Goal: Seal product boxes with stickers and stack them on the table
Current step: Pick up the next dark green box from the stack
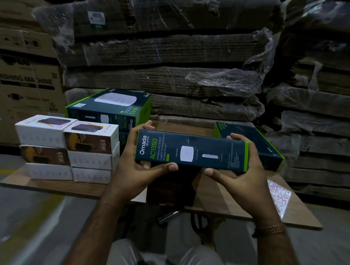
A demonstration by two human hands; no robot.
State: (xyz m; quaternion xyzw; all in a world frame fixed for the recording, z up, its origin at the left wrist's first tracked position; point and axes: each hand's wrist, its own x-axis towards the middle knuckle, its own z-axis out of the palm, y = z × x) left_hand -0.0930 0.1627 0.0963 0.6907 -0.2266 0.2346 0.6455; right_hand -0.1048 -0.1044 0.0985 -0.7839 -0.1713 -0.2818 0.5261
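Note:
A dark blue and green Omada AC1350 box (191,150) is held on edge above the wooden table (217,197), its long side panel facing me. My left hand (135,166) grips its left end, thumb under the front edge and fingers behind. At the right end my right hand (243,174) grips it the same way. Two more Omada boxes are stacked (108,108) at the back left of the table. Another Omada box (256,144) lies flat at the back right. A sheet of red and white stickers (279,195) lies on the table's right side.
Several small white and brown 65W charger boxes (67,149) are stacked on the table's left part. Shrink-wrapped bundles of flat cardboard (173,67) rise like a wall behind the table. Large cartons (22,79) stand at the left. My knees are under the table's near edge.

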